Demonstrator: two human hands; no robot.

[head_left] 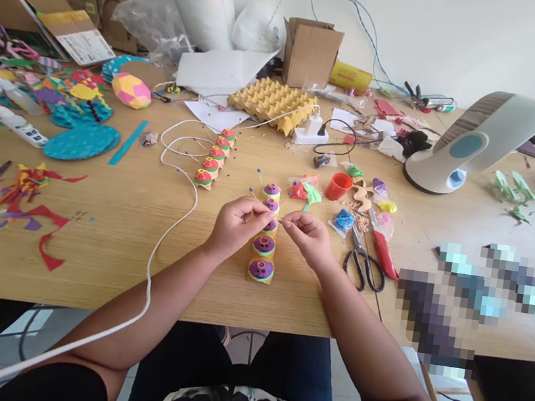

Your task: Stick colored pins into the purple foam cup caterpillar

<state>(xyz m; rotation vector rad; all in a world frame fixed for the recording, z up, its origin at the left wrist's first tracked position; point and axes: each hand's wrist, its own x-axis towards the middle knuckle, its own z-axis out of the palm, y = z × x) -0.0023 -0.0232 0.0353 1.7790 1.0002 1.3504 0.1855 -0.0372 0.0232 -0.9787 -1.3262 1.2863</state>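
My left hand (243, 222) and my right hand (311, 236) meet above a strip of egg-carton cups (260, 270). Thumb and forefinger are pinched on each, with a tiny thin piece between the fingertips, too small to name. The strip runs away from me, its cups topped with purple domes, orange rings and mint-green edging. Blue-tipped thin sticks (259, 174) rise from its far end. Left of it lies a second egg-carton strip (211, 163) with red and green domes and similar sticks at its sides.
Black-handled scissors (365, 267) and a red-handled cutter (384, 247) lie right of my hand. Beyond are a red cup (339, 186), bags of coloured clay (344, 220) and a white fan (474, 143). A white cable (174, 224) crosses the left side; paper scraps (52, 223) lie farther left.
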